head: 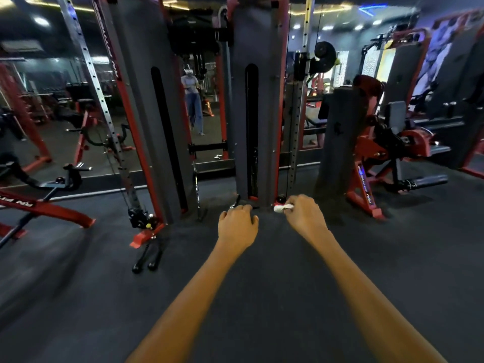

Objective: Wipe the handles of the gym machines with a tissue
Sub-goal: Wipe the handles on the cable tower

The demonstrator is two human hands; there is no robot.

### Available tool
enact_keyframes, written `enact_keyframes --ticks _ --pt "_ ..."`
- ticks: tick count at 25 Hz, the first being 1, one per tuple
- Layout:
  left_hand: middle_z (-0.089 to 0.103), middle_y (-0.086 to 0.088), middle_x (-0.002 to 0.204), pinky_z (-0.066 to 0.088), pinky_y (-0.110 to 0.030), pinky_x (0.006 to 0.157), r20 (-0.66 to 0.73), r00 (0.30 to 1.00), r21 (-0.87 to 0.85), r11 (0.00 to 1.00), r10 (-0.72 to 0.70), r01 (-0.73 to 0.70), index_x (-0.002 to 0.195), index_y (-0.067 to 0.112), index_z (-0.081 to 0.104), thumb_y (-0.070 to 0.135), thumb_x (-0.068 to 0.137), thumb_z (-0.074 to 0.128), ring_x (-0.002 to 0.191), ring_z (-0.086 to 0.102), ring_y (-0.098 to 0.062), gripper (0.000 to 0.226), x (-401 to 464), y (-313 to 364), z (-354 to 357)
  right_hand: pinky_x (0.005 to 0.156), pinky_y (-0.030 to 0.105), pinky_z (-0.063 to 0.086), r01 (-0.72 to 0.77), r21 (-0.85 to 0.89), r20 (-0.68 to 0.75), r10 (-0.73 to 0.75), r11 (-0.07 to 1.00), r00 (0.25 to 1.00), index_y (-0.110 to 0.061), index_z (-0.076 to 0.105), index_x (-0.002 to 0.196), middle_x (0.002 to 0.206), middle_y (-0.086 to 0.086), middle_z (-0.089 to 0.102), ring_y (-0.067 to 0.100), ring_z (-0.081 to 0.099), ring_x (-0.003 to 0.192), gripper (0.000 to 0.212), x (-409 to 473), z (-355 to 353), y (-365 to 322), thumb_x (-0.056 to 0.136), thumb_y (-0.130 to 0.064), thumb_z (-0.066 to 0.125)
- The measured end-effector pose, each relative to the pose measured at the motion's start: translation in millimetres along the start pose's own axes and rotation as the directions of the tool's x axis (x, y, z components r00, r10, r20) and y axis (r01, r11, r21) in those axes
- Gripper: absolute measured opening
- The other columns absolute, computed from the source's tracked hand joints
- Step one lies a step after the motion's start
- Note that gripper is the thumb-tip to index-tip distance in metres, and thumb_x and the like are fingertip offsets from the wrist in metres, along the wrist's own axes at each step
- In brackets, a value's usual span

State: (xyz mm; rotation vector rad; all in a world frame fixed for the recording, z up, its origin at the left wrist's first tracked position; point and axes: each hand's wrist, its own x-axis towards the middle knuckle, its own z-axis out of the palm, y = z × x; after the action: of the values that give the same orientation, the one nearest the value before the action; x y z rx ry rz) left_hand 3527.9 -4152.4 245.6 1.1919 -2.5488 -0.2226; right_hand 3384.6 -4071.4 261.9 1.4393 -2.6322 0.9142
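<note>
**Head view: both hands reach low to a cable handle at the foot of the weight tower**

The small crumpled white tissue [282,208] is pinched in the curled fingers of the right hand [305,217], low down by the red base of the tall grey weight-stack column [258,106]. Just beside it, the left hand [238,224] curls over a slim dark cable handle with a metal clip [235,203]; only the clip end of it shows, so how firm the grip is cannot be read. The tissue sits near the handle and I cannot tell whether it touches it.

As a judgement, the wipe of this handle is at hand or only beginning. Nothing shows which handles are already clean. Plenty seems left: a pair of black rubbery rope-style grips [148,258] lies on the floor by the left red frame foot, well apart from the hands, and a padded black roller bar [425,181] sticks out of the red leg machine [372,163] at the right.

The dark speckled rubber floor [262,271] looks matte and grippy. The perforated steel upright [90,64] is smooth and shiny, and a large mirror [199,100] stands behind the towers.
</note>
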Motion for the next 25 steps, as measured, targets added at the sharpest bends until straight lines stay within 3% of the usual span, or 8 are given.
enact_keyframes --ticks 5,16,25 --pt "0.061 -0.003 0.125 0.037 -0.036 0.101 -0.037 0.999 -0.009 1.000 0.021 -0.022 0.128 0.018 0.056 0.030 0.099 0.043 0.116 0.055 -0.024 0.034 193 -3 22 0.068 0.032 0.045 -0.032 0.043 -0.039 0.034 0.999 0.999 -0.010 0.068 0.100 0.102 0.011 0.059 0.026 0.059 0.089 0.018 196 28 21 0.087 -0.009 0.054" --pt "0.060 -0.004 0.127 0.036 -0.038 0.104 -0.090 0.990 -0.040 0.993 0.109 -0.113 0.128 0.015 0.055 0.032 0.099 0.044 0.117 0.055 -0.024 0.035 605 -33 95 0.072 0.036 0.052 -0.035 -0.037 -0.050 0.033 0.999 0.998 -0.009 0.067 0.100 0.101 0.010 0.063 0.026 0.062 0.087 0.017 597 114 64 0.089 -0.014 0.054" --pt "0.058 -0.005 0.128 0.036 -0.037 0.102 -0.136 0.965 -0.063 0.970 0.226 -0.236 0.129 0.015 0.053 0.030 0.100 0.042 0.117 0.054 -0.024 0.035 918 -26 123 0.061 0.027 0.040 -0.111 -0.094 -0.220 0.088 0.989 0.972 -0.011 0.067 0.093 0.096 0.009 0.063 0.023 0.056 0.076 0.017 892 142 105 0.088 -0.010 0.051"
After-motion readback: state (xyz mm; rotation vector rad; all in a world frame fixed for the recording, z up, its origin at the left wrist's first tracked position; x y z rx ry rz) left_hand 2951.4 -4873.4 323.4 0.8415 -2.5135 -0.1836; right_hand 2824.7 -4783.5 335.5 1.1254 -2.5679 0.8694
